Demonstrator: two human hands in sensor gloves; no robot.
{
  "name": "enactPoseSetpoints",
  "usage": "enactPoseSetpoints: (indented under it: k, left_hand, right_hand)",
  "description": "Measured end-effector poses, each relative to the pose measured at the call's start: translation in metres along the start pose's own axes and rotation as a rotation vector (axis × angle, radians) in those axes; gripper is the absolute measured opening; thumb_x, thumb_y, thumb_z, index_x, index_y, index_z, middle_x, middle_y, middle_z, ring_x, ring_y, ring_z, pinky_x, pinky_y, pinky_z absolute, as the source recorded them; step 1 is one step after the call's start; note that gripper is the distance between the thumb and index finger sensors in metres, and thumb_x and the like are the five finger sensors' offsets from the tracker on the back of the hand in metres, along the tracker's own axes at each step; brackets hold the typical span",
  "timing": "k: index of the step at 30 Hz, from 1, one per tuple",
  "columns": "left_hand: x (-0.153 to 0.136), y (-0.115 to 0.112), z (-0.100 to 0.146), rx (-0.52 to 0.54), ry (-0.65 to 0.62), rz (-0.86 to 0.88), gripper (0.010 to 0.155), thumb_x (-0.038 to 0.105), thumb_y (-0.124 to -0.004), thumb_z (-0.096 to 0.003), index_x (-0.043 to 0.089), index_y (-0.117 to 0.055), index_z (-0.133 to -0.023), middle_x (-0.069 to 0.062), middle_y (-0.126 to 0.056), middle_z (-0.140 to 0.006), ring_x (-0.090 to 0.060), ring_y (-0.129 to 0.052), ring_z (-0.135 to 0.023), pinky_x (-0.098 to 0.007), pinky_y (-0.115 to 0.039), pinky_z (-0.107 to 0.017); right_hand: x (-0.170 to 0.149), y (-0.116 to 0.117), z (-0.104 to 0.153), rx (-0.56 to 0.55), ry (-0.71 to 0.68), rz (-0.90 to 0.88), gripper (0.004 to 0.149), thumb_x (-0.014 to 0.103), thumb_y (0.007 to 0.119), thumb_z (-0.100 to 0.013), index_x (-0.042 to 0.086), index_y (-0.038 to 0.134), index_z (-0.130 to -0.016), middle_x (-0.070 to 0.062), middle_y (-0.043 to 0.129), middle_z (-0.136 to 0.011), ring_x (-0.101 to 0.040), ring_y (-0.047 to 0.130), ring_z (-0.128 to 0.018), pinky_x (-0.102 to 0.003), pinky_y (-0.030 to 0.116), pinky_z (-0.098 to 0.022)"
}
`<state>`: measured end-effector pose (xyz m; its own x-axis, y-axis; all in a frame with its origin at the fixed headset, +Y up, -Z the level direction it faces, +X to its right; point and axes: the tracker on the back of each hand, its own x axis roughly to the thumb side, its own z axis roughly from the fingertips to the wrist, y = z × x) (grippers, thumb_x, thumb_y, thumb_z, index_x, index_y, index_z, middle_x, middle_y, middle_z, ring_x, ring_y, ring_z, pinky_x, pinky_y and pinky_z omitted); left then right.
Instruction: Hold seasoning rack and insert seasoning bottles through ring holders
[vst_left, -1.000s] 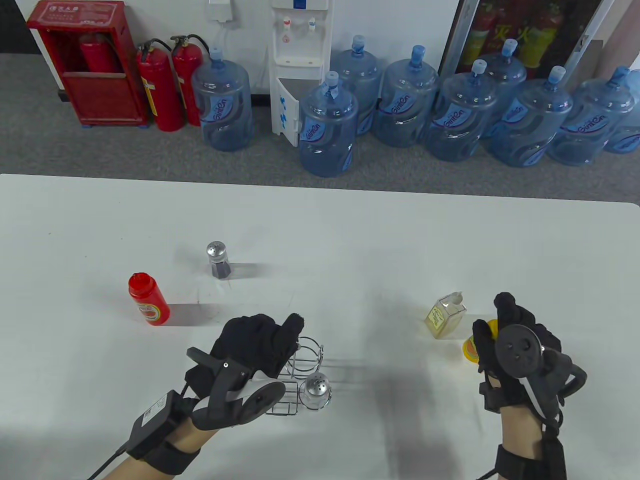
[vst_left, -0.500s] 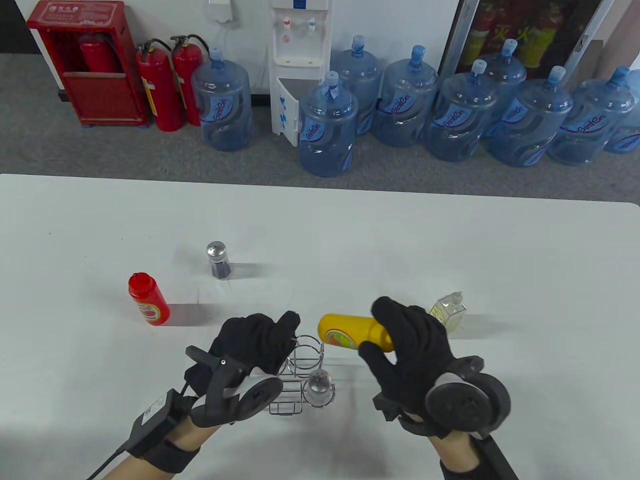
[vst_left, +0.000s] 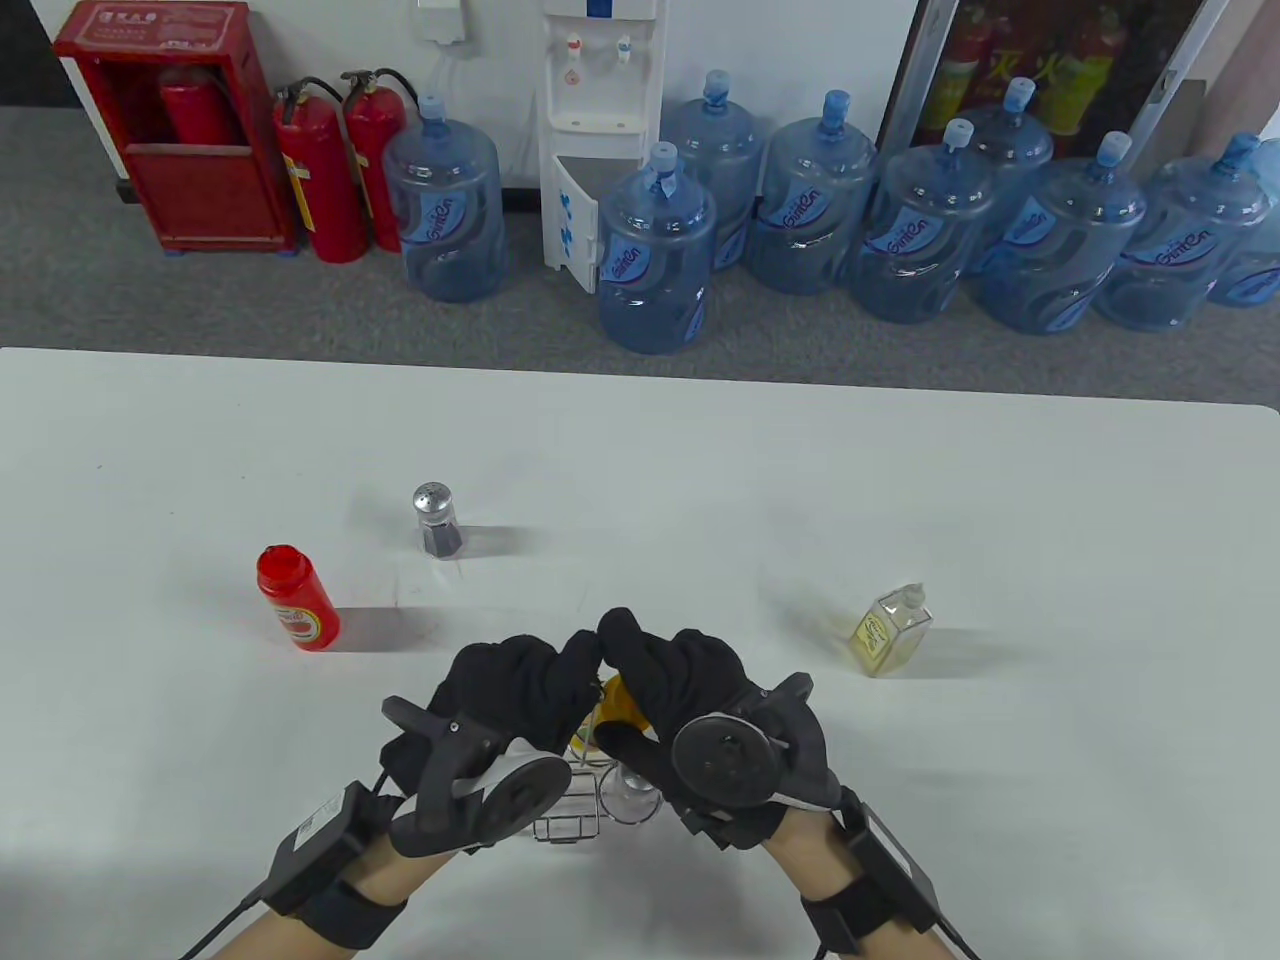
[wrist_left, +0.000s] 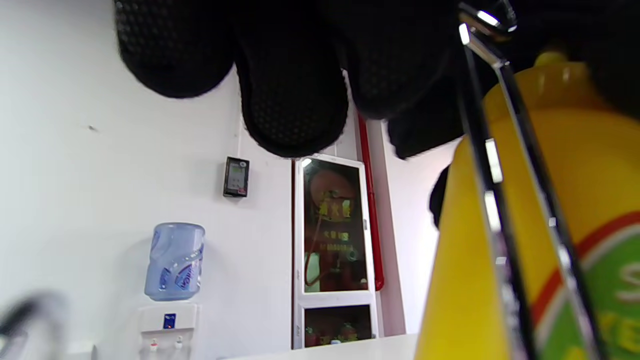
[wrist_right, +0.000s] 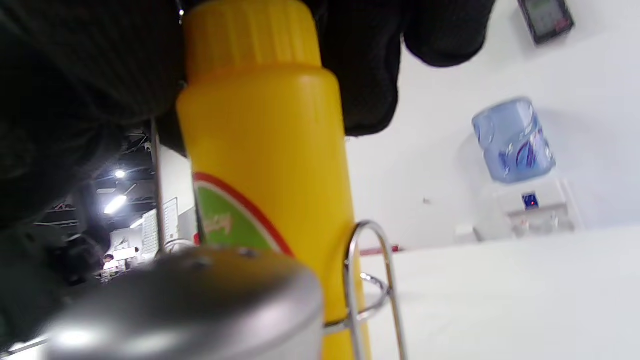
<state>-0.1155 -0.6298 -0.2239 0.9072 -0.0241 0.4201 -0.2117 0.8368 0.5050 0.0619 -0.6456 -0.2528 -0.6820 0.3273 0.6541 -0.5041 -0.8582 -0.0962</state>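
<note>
Table view, lower centre: wire chrome seasoning rack (vst_left: 566, 822) gripped by gloved left hand (vst_left: 505, 695); yellow plastic squeeze bottle (vst_left: 612, 705), a second ago grasped at frame right, now lowered upright through ring, gloved right hand (vst_left: 690, 690) clasping top. Second insertion nearly complete.

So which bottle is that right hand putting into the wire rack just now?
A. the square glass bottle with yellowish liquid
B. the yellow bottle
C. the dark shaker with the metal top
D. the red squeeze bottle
B: the right hand grips the yellow bottle at its cap, upright with its lower part inside a ring of the wire rack, while the other three bottles stand apart on the table, untouched.
</note>
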Motion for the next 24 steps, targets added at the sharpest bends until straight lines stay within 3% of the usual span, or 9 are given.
enactPoseSetpoints:
  k: [4, 6, 8, 11, 14, 18, 21, 24]
  left_hand:
    - [0.003, -0.002, 0.001, -0.003, -0.014, -0.005, 0.042, 0.044, -0.065, -0.0451, 0.031, -0.069, -0.085, 0.023, -0.093, -0.045, -0.007, -0.103, -0.057, -0.04, -0.083, -0.046]
    - [0.003, 0.001, 0.001, 0.007, -0.018, 0.013, 0.042, 0.045, -0.066, -0.0452, 0.031, -0.069, -0.085, 0.023, -0.093, -0.045, -0.007, -0.103, -0.058, -0.04, -0.083, -0.046]
    - [0.005, 0.002, 0.001, 0.007, -0.019, 0.018, 0.042, 0.045, -0.066, -0.0452, 0.031, -0.069, -0.085, 0.022, -0.093, -0.045, -0.008, -0.103, -0.058, -0.041, -0.083, -0.046]
    - [0.007, 0.004, 0.001, 0.018, -0.023, 0.018, 0.042, 0.045, -0.066, -0.0452, 0.031, -0.069, -0.085, 0.023, -0.093, -0.045, -0.007, -0.103, -0.058, -0.041, -0.083, -0.046]
    - [0.006, 0.005, 0.002, 0.016, -0.019, 0.045, 0.042, 0.045, -0.066, -0.0451, 0.031, -0.069, -0.085, 0.023, -0.093, -0.044, -0.007, -0.103, -0.057, -0.04, -0.083, -0.046]
    - [0.006, 0.001, 0.002, -0.004, -0.015, 0.058, 0.042, 0.045, -0.067, -0.045, 0.031, -0.069, -0.085, 0.022, -0.093, -0.044, -0.007, -0.103, -0.057, -0.041, -0.083, -0.046]
    - [0.007, 0.0, 0.003, -0.002, -0.028, 0.05, 0.042, 0.045, -0.067, -0.0449, 0.032, -0.069, -0.085, 0.022, -0.093, -0.044, -0.008, -0.103, -0.057, -0.041, -0.083, -0.046]
    - [0.008, 0.0, 0.003, 0.0, -0.029, 0.036, 0.042, 0.044, -0.067, -0.0447, 0.032, -0.069, -0.085, 0.022, -0.094, -0.044, -0.008, -0.103, -0.058, -0.041, -0.083, -0.046]
  right_hand:
    - [-0.006, 0.002, 0.011, -0.032, 0.029, -0.061, 0.097, 0.05, 0.082, -0.038, 0.022, 0.02, -0.106, 0.0, 0.049, -0.109, -0.022, 0.083, -0.087, -0.052, 0.057, -0.073]
    - [-0.009, 0.0, 0.014, -0.099, 0.061, -0.077, 0.091, 0.049, 0.083, -0.037, 0.023, 0.029, -0.107, 0.001, 0.057, -0.106, -0.02, 0.086, -0.086, -0.05, 0.06, -0.073]
    - [-0.012, -0.001, 0.017, -0.098, 0.059, -0.128, 0.087, 0.048, 0.086, -0.037, 0.023, 0.038, -0.106, 0.002, 0.065, -0.101, -0.02, 0.086, -0.086, -0.05, 0.061, -0.072]
    - [-0.01, -0.001, 0.024, -0.219, 0.032, -0.158, 0.085, 0.047, 0.09, -0.034, 0.025, 0.049, -0.104, 0.003, 0.074, -0.098, -0.019, 0.092, -0.083, -0.047, 0.064, -0.073]
    - [-0.013, 0.001, 0.023, -0.162, 0.043, -0.243, 0.085, 0.048, 0.088, -0.034, 0.024, 0.046, -0.104, 0.002, 0.071, -0.1, -0.017, 0.09, -0.088, -0.045, 0.063, -0.075]
    - [-0.025, 0.012, 0.021, -0.029, 0.067, -0.443, 0.089, 0.041, 0.087, -0.038, 0.024, 0.033, -0.106, -0.001, 0.055, -0.107, -0.021, 0.075, -0.099, -0.047, 0.053, -0.079]
    - [-0.035, 0.015, 0.022, -0.085, 0.18, -0.388, 0.085, 0.048, 0.084, -0.037, 0.024, 0.04, -0.106, -0.001, 0.062, -0.104, -0.021, 0.082, -0.091, -0.05, 0.059, -0.074]
    - [-0.033, 0.011, 0.024, -0.103, 0.137, -0.369, 0.081, 0.048, 0.087, -0.036, 0.026, 0.05, -0.104, 0.001, 0.071, -0.098, -0.023, 0.091, -0.083, -0.05, 0.065, -0.07]
